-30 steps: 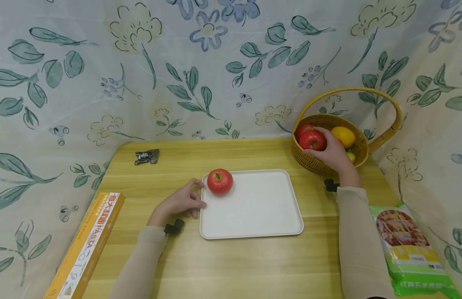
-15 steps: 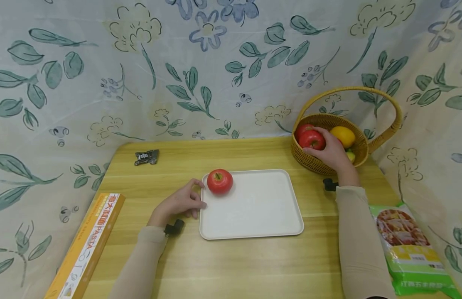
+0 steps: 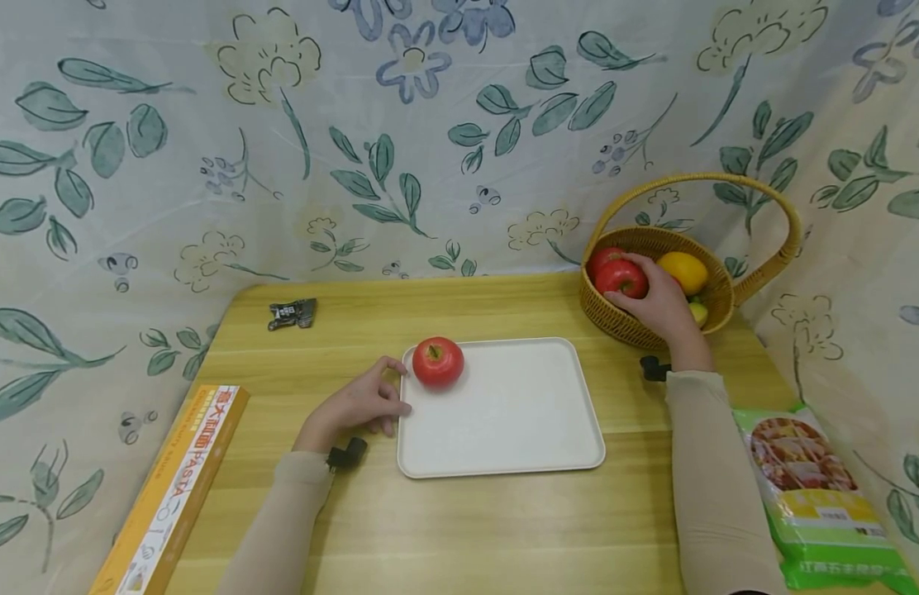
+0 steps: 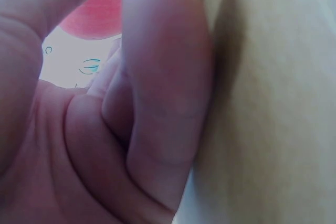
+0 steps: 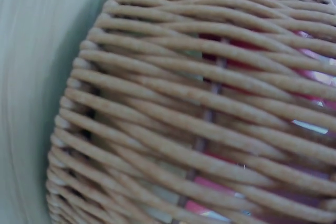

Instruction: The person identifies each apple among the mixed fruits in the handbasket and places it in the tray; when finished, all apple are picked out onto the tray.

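The right hand (image 3: 662, 306) curls round a red apple (image 3: 621, 279) in the far-right basket (image 3: 611, 321), apparently to pick it; lifting calls for clearing the rim. The left hand (image 3: 359, 402) touches the tray's (image 3: 507, 413) left edge; whether it pinches, I can't tell.

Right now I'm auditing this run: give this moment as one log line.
right hand grips red apple in basket | left hand touches tray edge | another apple on tray
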The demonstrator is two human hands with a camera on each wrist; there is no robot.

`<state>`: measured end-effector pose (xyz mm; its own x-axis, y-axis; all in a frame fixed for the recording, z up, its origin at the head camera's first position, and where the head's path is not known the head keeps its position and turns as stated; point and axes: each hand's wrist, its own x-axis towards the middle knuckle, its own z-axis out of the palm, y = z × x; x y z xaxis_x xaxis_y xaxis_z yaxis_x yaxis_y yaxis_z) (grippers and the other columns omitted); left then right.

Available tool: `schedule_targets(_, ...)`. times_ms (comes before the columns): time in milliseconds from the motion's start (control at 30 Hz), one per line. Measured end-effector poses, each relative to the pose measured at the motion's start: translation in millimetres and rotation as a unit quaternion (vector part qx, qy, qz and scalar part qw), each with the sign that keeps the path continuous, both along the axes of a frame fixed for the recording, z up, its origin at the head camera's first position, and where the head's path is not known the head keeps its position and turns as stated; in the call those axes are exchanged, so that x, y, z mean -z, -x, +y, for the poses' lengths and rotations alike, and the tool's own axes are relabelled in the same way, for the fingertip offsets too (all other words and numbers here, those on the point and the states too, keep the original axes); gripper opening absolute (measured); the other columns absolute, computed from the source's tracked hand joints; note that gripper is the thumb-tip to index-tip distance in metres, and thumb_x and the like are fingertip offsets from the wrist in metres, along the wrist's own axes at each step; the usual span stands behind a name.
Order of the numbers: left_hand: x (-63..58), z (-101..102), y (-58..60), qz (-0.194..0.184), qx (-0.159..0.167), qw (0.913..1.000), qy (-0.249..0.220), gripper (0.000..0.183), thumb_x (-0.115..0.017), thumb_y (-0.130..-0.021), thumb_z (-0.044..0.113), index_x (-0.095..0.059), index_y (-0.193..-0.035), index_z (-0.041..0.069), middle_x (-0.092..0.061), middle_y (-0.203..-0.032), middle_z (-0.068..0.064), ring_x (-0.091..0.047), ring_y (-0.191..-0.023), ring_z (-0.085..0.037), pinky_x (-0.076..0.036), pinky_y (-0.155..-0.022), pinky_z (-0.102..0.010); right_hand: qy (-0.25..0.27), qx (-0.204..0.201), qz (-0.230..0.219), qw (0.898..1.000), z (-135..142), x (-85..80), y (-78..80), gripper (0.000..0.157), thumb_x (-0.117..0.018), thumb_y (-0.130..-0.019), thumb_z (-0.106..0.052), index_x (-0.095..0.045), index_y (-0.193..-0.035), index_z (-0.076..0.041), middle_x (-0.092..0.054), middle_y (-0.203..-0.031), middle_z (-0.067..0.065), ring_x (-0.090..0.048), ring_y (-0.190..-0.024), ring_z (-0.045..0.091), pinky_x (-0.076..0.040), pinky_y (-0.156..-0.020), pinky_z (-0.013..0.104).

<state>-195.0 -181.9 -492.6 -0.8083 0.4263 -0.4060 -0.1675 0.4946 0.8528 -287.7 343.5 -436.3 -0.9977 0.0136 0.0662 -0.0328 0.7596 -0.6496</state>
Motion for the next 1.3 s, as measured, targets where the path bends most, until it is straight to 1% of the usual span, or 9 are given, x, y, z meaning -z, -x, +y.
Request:
schedule_targets(200,-1.2,0.6,-0.8,-0.004,-0.001,1.0000,0.000,0.069,-0.082,-0.093,0.024,-0.037,-0.145,0.016,-0.071,-0.085,-0.009,-0.067,-0.059,-0.019,-0.053,-0.057,-0.028,0.019,0.013,0.006,1.000,-1.2,-0.1,-1.7,0.085,-0.079,-0.094,-0.047,-0.037,-0.163,-0.020,-0.041,-0.164,0.026,-0.042,-0.143,0.050,-0.035,-0.119,0.073)
schedule_targets(433,-0.7,0.8,-0.4,-0.002,-0.004,1.0000,0.003,0.067,-0.082,-0.093,0.024,-0.038,-0.144,0.017,-0.072,-0.085,-0.010,-0.067,-0.059,-0.021,-0.054,-0.056,-0.029,0.032,0.022,0.026,0.999,-1.9,-0.2,-4.5,0.087,-0.080,-0.093,-0.048,-0.038,-0.164,-0.020,-0.041,-0.165,0.023,-0.043,-0.143,0.048,-0.037,-0.118,0.073)
schedule_targets(667,0.5,1.3,-0.4,-0.003,-0.006,1.0000,0.002,0.068,-0.083,-0.093,0.024,-0.038,-0.144,0.018,-0.072,-0.085,-0.010,-0.068,-0.058,-0.020,-0.054,-0.056,-0.029,0.026,0.034,0.041,0.998,-1.9,0.8,-7.6,0.088,-0.079,-0.091,-0.055,-0.040,-0.163,-0.024,-0.040,-0.161,0.026,-0.043,-0.139,0.048,-0.040,-0.114,0.074)
schedule_targets(867,0.2,1.3,-0.5,0.000,-0.006,1.0000,0.002,0.068,-0.083,-0.093,0.024,-0.038,-0.144,0.018,-0.072,-0.084,-0.010,-0.068,-0.058,-0.021,-0.054,-0.056,-0.029,0.029,0.044,0.054,0.997,-0.2,0.1,-10.0,0.086,-0.079,-0.091,-0.056,-0.041,-0.162,-0.029,-0.038,-0.158,0.027,-0.043,-0.136,0.049,-0.041,-0.111,0.075)
schedule_targets(1033,0.0,1.1,-0.7,-0.001,-0.006,1.0000,0.003,0.068,-0.082,-0.093,0.024,-0.038,-0.144,0.018,-0.072,-0.084,-0.010,-0.068,-0.059,-0.021,-0.054,-0.057,-0.029,0.032,0.050,0.064,0.996,1.3,-3.3,-13.4,0.084,-0.078,-0.092,-0.054,-0.039,-0.163,-0.032,-0.038,-0.156,0.028,-0.045,-0.135,0.050,-0.042,-0.110,0.075)
schedule_targets(1167,0.2,0.5,-0.6,0.003,-0.004,1.0000,0.001,0.068,-0.082,-0.093,0.025,-0.038,-0.144,0.017,-0.072,-0.084,-0.010,-0.068,-0.059,-0.021,-0.054,-0.057,-0.030,0.048,0.056,0.067,0.995,0.1,-6.2,-16.8,0.085,-0.077,-0.094,-0.051,-0.034,-0.166,-0.033,-0.039,-0.163,0.024,-0.044,-0.139,0.049,-0.041,-0.113,0.074)
schedule_targets(1300,0.0,0.8,-0.8,0.005,-0.003,1.0000,0.000,0.067,-0.082,-0.093,0.024,-0.038,-0.144,0.017,-0.072,-0.084,-0.010,-0.068,-0.058,-0.021,-0.054,-0.056,-0.030,0.076,0.063,0.066,0.993,-3.9,-9.9,-23.5,0.084,-0.079,-0.094,-0.045,-0.034,-0.163,-0.029,-0.042,-0.165,0.020,-0.046,-0.141,0.047,-0.041,-0.114,0.073)
